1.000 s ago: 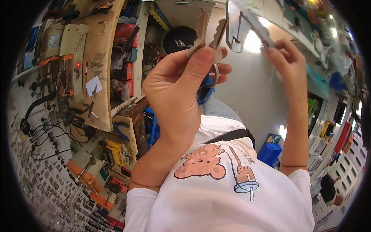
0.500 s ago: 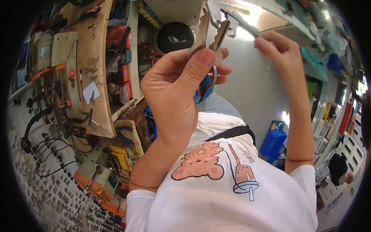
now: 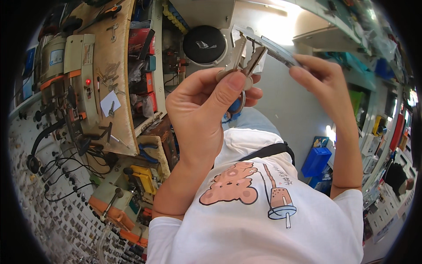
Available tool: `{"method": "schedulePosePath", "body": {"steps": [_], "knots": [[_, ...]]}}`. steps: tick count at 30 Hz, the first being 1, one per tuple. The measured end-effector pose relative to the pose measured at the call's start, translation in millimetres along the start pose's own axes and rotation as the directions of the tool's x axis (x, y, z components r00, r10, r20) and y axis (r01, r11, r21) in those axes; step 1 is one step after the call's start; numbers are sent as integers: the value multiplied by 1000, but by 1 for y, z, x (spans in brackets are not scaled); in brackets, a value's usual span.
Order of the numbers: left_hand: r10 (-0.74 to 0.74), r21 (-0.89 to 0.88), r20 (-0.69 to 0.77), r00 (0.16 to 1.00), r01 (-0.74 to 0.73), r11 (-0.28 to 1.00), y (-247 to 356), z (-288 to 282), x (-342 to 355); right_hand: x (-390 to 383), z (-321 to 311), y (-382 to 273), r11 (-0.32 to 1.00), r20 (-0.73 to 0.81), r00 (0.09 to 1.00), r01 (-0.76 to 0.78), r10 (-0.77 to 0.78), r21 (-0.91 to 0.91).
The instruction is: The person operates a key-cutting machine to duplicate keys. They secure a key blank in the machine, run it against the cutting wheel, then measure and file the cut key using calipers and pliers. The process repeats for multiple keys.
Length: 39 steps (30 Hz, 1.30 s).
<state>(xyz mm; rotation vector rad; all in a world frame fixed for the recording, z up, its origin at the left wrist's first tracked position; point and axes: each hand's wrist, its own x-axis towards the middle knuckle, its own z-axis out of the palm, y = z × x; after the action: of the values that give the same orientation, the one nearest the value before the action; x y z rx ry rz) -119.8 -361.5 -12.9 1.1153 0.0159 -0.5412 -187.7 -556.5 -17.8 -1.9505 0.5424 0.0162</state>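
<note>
Two metal keys with cut edges stand upright, spread in a V, pinched in my left hand (image 3: 202, 105) between thumb and fingers. One is the left key (image 3: 238, 55), the other the right key (image 3: 255, 60). A metal key ring (image 3: 243, 102) hangs below them, with something blue partly hidden behind my fingers. My right hand (image 3: 318, 77) is closed around the end of a long silver caliper (image 3: 279, 52). The caliper slants up to the left, its jaw end right by the key tips; whether it touches them I cannot tell.
Left of me is a wooden workbench (image 3: 118, 57) with loose keys and a white paper (image 3: 110, 104). Key-cutting machines (image 3: 78, 57) stand beyond it. A round black stool (image 3: 204, 45) is ahead, a blue box (image 3: 316, 161) to the right. Walls of hanging keys (image 3: 57, 211) line the lower left.
The caliper has tilted and come down, its jaw end now closer beside the key tips. My left hand with the keys sits slightly lower and further right in the picture, as the whole view shifted.
</note>
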Motion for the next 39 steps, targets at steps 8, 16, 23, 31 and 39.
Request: {"method": "schedulePosePath", "body": {"steps": [8, 16, 23, 31, 39], "knots": [[-2, -25, 19, 1000, 2, 1000, -2, -7, -1, -4, 0, -2, 999, 47, 999, -26, 27, -27], [6, -95, -13, 1000, -7, 995, -7, -8, -3, -11, -3, 1, 1000, 93, 996, 2, -5, 28], [-10, -112, -8, 1000, 9, 994, -9, -7, -8, -14, -4, 6, 999, 69, 998, -2, 0, 39], [-31, -114, 6, 999, 32, 993, -12, -7, -15, -19, -4, 10, 1000, -7, 1000, -1, 1, 15], [-22, -76, 20, 1000, 24, 997, -21, -13, -21, -24, -5, 19, 999, -32, 999, 17, -19, -45]]}}
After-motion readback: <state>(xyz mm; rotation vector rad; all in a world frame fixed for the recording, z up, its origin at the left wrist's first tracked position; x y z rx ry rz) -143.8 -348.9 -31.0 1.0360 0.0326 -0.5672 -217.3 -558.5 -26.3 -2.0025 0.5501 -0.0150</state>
